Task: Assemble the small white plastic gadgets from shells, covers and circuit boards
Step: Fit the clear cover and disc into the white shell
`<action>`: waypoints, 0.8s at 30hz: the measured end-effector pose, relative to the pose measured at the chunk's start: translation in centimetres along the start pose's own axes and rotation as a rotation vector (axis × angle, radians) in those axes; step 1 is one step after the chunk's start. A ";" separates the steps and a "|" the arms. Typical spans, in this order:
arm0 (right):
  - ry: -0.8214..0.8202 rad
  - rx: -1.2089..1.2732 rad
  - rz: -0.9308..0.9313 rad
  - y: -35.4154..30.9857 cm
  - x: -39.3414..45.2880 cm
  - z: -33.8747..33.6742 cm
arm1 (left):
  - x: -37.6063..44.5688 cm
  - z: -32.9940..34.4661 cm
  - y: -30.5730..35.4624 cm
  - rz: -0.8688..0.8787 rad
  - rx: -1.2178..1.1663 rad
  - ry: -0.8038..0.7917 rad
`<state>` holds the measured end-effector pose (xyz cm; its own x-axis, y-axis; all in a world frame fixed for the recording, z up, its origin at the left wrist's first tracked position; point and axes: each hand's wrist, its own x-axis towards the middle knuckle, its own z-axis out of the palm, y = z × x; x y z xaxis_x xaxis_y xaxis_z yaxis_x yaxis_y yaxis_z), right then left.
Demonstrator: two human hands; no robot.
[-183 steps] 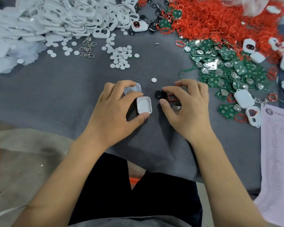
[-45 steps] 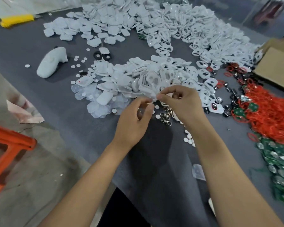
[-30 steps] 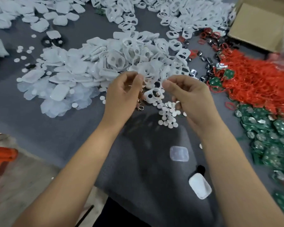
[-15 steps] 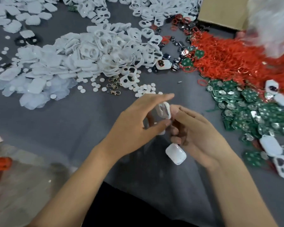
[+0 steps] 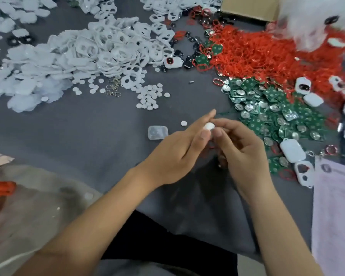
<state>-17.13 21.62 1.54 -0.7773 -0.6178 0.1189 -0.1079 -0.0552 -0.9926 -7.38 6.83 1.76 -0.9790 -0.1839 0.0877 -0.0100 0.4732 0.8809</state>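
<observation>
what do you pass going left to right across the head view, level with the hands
clear rounded plastic cover → single white round disc → left hand → right hand → white rounded plastic shell

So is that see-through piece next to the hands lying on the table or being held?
Lying on the table. The clear cover sits flat on the grey cloth, apart from the left hand; no fingers touch it.

Obscured and cut-off items at my bench

My left hand and right hand cover most of the white part I pinch; its shape cannot be told. The white pile runs off the top-left edge, the pink sheet off the right, and the top-right bag is blurred.
</observation>
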 end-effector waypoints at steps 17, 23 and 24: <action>0.015 -0.974 -0.185 1.6 0.5 -2.2 | 4.1 -1.8 -2.5 0.057 -0.246 0.257; 0.021 -1.072 -0.200 1.0 2.2 -1.5 | 4.9 -3.8 -2.9 0.090 -0.223 0.257; 0.036 -1.014 -0.181 0.8 2.5 -1.1 | 5.0 -4.1 -2.8 0.099 -0.215 0.264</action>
<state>-19.83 20.91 1.03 -0.7136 -0.6412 0.2822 -0.6846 0.5529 -0.4750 -11.38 1.05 1.65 -0.8865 -0.3759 0.2699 0.1526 0.3130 0.9374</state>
